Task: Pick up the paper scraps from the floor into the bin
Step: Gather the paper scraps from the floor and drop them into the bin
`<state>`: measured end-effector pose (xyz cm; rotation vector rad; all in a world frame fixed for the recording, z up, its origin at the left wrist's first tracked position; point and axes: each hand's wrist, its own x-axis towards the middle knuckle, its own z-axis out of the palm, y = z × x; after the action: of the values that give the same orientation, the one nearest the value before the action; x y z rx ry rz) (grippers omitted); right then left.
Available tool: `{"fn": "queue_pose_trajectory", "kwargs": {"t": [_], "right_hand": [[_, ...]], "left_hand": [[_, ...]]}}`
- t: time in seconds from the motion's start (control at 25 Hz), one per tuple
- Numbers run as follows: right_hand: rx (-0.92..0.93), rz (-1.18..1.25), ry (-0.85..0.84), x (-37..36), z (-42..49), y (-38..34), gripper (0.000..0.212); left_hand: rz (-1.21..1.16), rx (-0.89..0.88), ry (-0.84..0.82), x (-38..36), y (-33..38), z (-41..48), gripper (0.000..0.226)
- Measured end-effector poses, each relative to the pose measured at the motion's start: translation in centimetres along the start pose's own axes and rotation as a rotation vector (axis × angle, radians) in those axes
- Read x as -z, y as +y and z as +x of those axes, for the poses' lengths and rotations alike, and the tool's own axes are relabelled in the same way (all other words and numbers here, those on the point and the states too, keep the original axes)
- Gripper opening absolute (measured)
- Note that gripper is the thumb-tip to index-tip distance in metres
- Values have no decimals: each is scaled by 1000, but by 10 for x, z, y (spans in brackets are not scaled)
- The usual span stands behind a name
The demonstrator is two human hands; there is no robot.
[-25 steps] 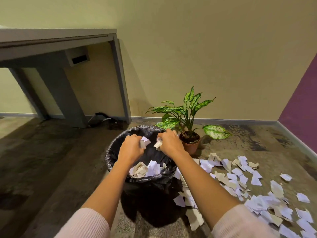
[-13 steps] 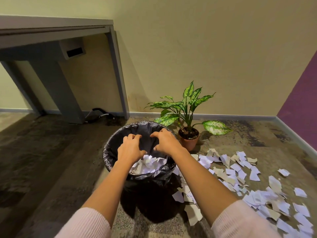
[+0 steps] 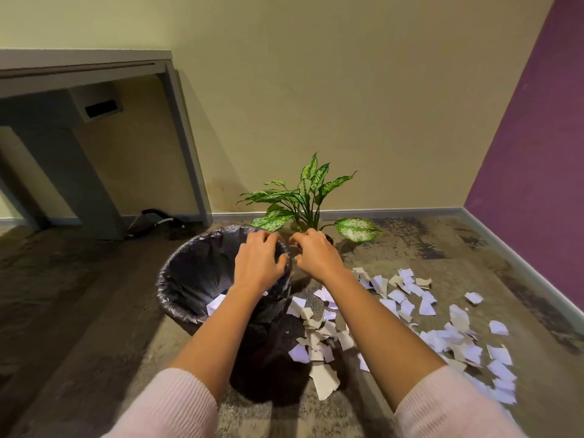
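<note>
Bin: the bin (image 3: 189, 273), lined with a black bag, stands on the floor (image 3: 94, 311) at about 11 o'clock from the person, taking the far wall as 12. A few white pieces (image 3: 216, 303) show inside it, at its 5 o'clock side.
Paper scraps: the paper scraps (image 3: 407, 306) lie in a loose drift on the floor from the bin's foot out to 2 and 4 o'clock. Some touch its base and most are well apart from it.
Left hand: the left hand (image 3: 257, 263) hangs over the bin's 3 o'clock rim, back up. Its fingers (image 3: 265, 237) are bent loosely and a little spread, with no paper showing in them.
Right hand: the right hand (image 3: 317, 259) is just beside the left, outside the rim, in front of the potted plant (image 3: 300, 197) at 12 o'clock. Its fingers (image 3: 300, 238) are also loosely bent and hold nothing I can see; the palm is hidden.
Step in hand: probably the gap between a drop into the bin and the next gather.
Progress: far from done, since most of the paper is on the floor.
Next move: reach down toward 3 o'clock, rake a bunch together with both hands, and close on it firmly, because light pieces slip out easily.
</note>
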<state>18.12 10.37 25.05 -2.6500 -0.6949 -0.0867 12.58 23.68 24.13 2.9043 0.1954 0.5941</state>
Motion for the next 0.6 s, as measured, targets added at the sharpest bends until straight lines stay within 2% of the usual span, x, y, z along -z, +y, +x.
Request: {"fn": "queue_pose_trajectory", "kwargs": {"t": [0.28,0.44,0.6], "right_hand": [[-129,-56,-33,6,-50,74,42],[-223,-90,-124,-14,-86,118,39],[-282,-87,-187,-44,-125,159,43]], "left_hand": [[22,-186,-76,-40,74,-19,44],[39,-204,-256,-88,97,-53,44],[63,-197,-442,-134,106,-89,54]]}}
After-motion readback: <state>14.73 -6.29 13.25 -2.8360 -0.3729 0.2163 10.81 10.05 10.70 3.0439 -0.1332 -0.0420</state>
